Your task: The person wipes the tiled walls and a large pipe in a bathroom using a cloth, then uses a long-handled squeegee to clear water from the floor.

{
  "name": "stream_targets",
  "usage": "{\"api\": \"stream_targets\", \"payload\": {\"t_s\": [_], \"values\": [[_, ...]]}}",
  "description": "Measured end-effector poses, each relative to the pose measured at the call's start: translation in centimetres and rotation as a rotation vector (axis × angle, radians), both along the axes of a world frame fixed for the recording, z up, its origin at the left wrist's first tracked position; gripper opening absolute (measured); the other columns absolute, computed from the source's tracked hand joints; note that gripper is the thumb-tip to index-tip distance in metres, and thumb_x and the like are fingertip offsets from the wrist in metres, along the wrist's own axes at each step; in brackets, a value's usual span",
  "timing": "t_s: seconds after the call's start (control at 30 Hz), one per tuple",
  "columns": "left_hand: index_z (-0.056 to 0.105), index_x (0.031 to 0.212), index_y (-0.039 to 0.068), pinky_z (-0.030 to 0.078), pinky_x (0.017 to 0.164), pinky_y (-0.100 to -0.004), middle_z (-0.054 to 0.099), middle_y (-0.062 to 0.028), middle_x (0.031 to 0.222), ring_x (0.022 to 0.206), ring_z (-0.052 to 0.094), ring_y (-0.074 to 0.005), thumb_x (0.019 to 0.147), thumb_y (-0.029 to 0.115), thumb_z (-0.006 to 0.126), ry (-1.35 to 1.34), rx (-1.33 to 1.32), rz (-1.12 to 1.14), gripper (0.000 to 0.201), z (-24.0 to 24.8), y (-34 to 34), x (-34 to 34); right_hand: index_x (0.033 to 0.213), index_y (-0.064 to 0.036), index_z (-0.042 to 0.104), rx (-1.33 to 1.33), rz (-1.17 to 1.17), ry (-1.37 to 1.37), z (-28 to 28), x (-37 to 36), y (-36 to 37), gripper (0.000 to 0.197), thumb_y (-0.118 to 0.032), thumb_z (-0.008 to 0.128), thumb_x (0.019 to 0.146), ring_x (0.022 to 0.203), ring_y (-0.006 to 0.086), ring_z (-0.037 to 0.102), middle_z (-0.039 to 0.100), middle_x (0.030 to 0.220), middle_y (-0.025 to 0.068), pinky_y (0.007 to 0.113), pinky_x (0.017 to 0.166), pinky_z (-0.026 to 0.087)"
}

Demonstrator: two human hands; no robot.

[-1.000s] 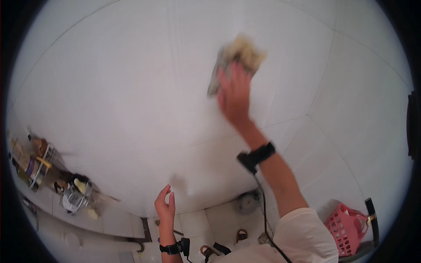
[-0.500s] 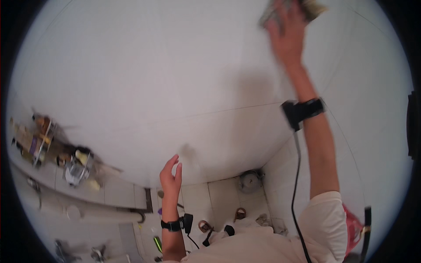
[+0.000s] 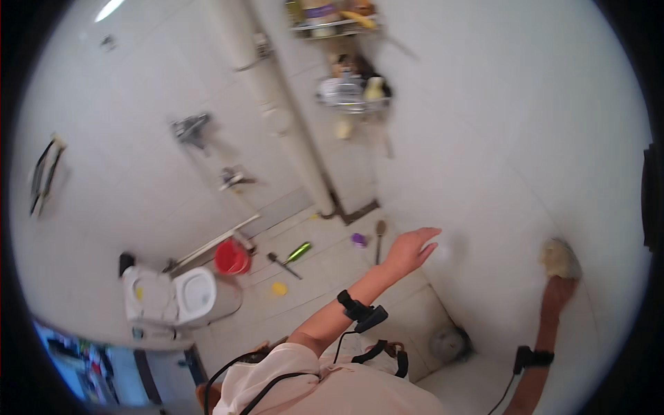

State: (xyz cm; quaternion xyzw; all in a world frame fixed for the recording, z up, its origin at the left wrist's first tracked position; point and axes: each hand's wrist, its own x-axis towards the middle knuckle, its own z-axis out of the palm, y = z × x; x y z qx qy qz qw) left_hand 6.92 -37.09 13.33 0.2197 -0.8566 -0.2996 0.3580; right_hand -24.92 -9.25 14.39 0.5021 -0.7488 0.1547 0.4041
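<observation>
Cleaning cloth (image 3: 555,259) is held in the right hand (image 3: 561,289) against a white wall (image 3: 494,173), below and right of the lower wire rack (image 3: 361,108).
A loosened grip could let it slide down the smooth surface. Bunched, its cream side faces the rack, grey away, with no clear long axis. The left hand (image 3: 409,251), nearer the rack, is empty, thumb parted from fingers.
</observation>
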Motion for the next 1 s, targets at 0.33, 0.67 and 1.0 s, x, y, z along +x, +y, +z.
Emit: {"api": "stream_targets", "payload": {"t_s": [0.33, 0.67, 1.0], "values": [[0.058, 0.113, 0.009, 0.049, 0.067, -0.0392, 0.063, -0.014, 0.101, 0.075, 0.059, -0.0337, 0.083, 0.016, 0.061, 0.034, -0.051, 0.168, 0.031, -0.8, -4.0, 11.7, 0.103, 0.0006, 0.056, -0.017, -0.173, 0.233, 7.2, -5.4, -4.7, 0.018, -0.01, 0.051, 0.089, 0.102, 0.0337, 0.052, 0.056, 0.108, 0.0182, 0.047, 0.095, 0.038], [0.061, 0.112, 0.012, 0.049, 0.069, -0.0362, 0.065, -0.0104, 0.1, 0.078, 0.063, -0.0276, 0.079, 0.017, 0.065, -0.068, 0.007, 0.607, 0.034, -0.4, -15.5, 34.9, 0.125, 0.0009, 0.05, -0.373, -0.141, -0.133, 7.0, 0.4, -13.3, 0.036, -0.021, 0.044, 0.097, 0.108, 0.0284, 0.055, 0.055, 0.123, 0.017, 0.033, 0.092, 0.043], [0.061, 0.112, 0.001, 0.048, 0.079, -0.0268, 0.068, -0.012, 0.098, 0.089, 0.064, -0.0163, 0.088, 0.014, 0.058, 0.269, 0.168, 1.06, 0.027, 1.5, -20.0, 62.9, 0.131, 0.0042, 0.04, -0.466, 0.658, -2.131, 0.4, 29.5, -38.5, 0.041, -0.016, 0.044, 0.096, 0.121, 0.0242, 0.045, 0.046, 0.132, 0.0148, 0.036, 0.101, 0.039]]}}
